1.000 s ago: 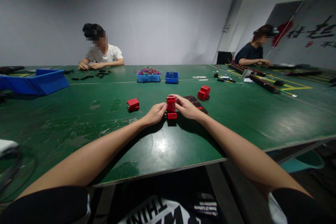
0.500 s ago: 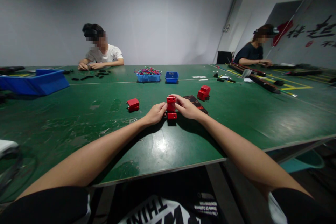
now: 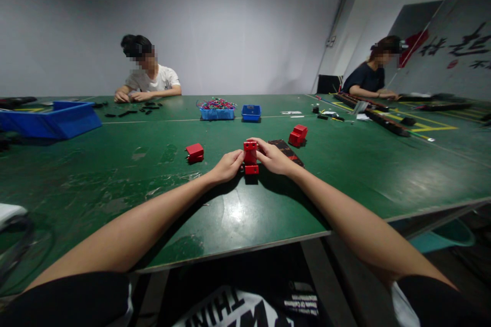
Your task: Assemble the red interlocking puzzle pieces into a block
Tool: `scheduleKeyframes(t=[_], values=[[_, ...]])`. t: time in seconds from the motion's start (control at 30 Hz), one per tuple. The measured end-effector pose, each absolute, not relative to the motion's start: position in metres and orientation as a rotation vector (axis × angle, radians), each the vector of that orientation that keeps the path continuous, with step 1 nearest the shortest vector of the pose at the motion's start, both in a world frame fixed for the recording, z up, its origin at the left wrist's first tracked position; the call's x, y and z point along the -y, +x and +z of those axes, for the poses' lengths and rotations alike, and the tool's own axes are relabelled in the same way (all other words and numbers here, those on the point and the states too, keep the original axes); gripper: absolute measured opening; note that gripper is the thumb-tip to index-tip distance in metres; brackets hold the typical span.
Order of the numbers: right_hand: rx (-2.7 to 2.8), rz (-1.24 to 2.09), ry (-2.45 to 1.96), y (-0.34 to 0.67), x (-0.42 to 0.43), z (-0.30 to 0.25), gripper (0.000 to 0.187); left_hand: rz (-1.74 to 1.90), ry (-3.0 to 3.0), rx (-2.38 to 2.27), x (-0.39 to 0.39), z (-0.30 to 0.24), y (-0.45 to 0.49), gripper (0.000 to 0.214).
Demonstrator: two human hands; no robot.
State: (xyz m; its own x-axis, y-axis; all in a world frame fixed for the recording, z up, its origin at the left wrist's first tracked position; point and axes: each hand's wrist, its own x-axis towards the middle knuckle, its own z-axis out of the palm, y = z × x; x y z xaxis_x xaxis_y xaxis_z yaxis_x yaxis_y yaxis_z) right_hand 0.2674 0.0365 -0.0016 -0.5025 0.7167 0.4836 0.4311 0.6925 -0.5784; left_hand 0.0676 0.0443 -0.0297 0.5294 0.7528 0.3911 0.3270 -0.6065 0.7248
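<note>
A small red part [image 3: 250, 157] with dark round holes at its upper and lower ends stands upright between my hands, just over the green table [image 3: 238, 214]. From the left, the fingers of my left hand [image 3: 230, 164] close on its side. My right hand [image 3: 273, 157] grips it from the other side, fingers curled around the upper back. To the left lies a red blocky piece [image 3: 195, 153] with small prongs at its left side. Beyond my right hand are a dark flat printed box [image 3: 286, 149] and a red piece shaped like a truck cab [image 3: 297, 135].
A blue bin of colourful wires [image 3: 217, 111] and a small blue bin [image 3: 251, 114] stand farther back. One large blue bin [image 3: 57, 121] is at left. Two people sit across the table, with small black parts [image 3: 126, 113] and long dark strips [image 3: 383, 120] nearby.
</note>
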Motion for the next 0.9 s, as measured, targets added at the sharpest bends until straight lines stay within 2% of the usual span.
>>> scheduleKeyframes(t=[0.47,0.9], values=[[2.135,0.529,-0.87,0.2638,-0.0322,0.0015,0.032,0.936,2.223,-0.914,-0.0407,-0.0263,0.0679,0.048],[2.227,0.42,-0.88,0.2667,-0.0317,0.0019,0.033,0.917,2.22,-0.89,-0.0416,-0.0277,0.0677,0.05]])
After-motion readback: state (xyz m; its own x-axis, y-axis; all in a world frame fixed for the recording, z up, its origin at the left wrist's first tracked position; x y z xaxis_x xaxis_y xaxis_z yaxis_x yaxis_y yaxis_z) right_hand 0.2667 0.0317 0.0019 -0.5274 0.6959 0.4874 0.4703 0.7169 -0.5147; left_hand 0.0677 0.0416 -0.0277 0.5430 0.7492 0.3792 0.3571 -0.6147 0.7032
